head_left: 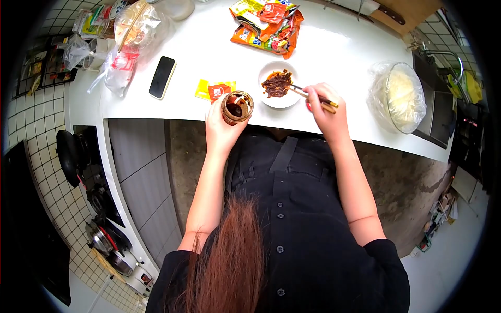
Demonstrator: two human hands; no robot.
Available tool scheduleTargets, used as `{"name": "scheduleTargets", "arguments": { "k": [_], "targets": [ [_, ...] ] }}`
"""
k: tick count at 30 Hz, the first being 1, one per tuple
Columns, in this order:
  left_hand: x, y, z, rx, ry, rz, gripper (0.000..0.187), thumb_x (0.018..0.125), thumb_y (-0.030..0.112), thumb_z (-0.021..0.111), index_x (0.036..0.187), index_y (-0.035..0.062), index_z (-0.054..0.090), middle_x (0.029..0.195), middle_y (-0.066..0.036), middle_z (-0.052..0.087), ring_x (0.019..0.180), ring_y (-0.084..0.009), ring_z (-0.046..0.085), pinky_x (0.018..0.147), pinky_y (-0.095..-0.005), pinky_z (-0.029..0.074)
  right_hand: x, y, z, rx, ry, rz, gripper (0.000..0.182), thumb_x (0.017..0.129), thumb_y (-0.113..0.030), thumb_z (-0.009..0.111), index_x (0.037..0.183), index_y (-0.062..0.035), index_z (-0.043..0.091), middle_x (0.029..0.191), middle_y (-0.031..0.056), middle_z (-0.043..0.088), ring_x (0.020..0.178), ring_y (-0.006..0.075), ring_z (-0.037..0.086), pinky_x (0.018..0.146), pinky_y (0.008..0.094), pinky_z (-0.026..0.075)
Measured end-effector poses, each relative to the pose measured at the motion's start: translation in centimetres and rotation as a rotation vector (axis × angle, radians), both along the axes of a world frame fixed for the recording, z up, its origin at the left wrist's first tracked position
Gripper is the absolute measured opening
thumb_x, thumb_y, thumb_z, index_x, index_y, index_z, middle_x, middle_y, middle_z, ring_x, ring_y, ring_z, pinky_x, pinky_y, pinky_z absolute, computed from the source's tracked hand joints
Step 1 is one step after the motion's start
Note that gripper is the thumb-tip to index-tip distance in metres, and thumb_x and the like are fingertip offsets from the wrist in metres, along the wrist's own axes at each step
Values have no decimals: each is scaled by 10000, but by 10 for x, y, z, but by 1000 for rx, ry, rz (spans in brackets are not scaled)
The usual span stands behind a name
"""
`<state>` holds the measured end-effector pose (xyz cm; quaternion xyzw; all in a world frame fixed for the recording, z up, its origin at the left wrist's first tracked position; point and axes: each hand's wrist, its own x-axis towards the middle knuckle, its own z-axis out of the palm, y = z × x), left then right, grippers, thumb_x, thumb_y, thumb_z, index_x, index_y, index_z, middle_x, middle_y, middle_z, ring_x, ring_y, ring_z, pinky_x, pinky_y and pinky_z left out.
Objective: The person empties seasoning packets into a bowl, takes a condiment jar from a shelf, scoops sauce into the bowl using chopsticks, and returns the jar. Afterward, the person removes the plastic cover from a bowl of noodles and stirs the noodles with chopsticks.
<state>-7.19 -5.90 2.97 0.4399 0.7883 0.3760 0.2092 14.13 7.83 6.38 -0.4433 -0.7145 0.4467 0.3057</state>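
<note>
Left hand (220, 125) wrapped around an open jar (237, 107) of dark sauce, held at the counter's (334, 52) near edge, partly past it; right hand (326, 112) pinched shut on chopsticks (313, 97), tips in a small white bowl (279, 85) of dark brown paste just back from the near edge.

Risks, as I judge them: jar tipped toward the bowl could slop sauce onto the counter or down the dark clothing below (it hangs over the edge); chopstick push could skid the light bowl; phone (162, 76) lies near enough on the left to catch drips; yellow-red sachet (215, 89) just beside the jar could be smeared.

Writing: snack packets (267, 23) at the far edge are printed but too small to read; sachet and jar labels unreadable; no brand legible anywhere.
</note>
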Motion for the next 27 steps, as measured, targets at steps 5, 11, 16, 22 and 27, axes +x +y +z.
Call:
{"name": "scheduleTargets", "arguments": {
  "k": [5,11,16,22,27],
  "targets": [
    [-1,-2,0,-12,23,-7,641,649,171,872,1195,3,581,1108,-144,650,1041,-254,647,921,-358,505,-2,-2,-8,77,57,154,77,903,-27,624,876,35,658,782,124,626,697,213,619,637,299,481],
    [-2,-1,1,-1,6,-7,641,650,175,872,1194,5,581,1108,-147,649,1045,-262,644,923,-362,502,-2,1,-2,64,50,79,86,904,-6,599,847,34,650,782,114,635,691,196,621,634,302,486],
    [0,0,3,2,24,3,642,649,170,872,1197,3,582,1104,-147,650,1044,-267,645,925,-364,501,2,6,2,30,-46,-25,52,895,-7,622,878,34,649,802,116,634,729,210,613,671,301,489],
    [-1,3,4,55,-14,31,538,633,153,839,1106,23,618,1042,-146,660,995,-326,637,897,-404,492,1,0,9,-112,1,5,56,899,-9,621,885,31,657,795,114,626,712,205,610,671,302,489],
    [-4,3,4,11,3,11,626,650,167,871,1183,1,587,1103,-148,650,1045,-271,642,924,-369,500,-5,-7,1,59,15,139,49,886,-3,629,880,39,652,829,123,642,734,242,628,676,315,495]
  ]
}}
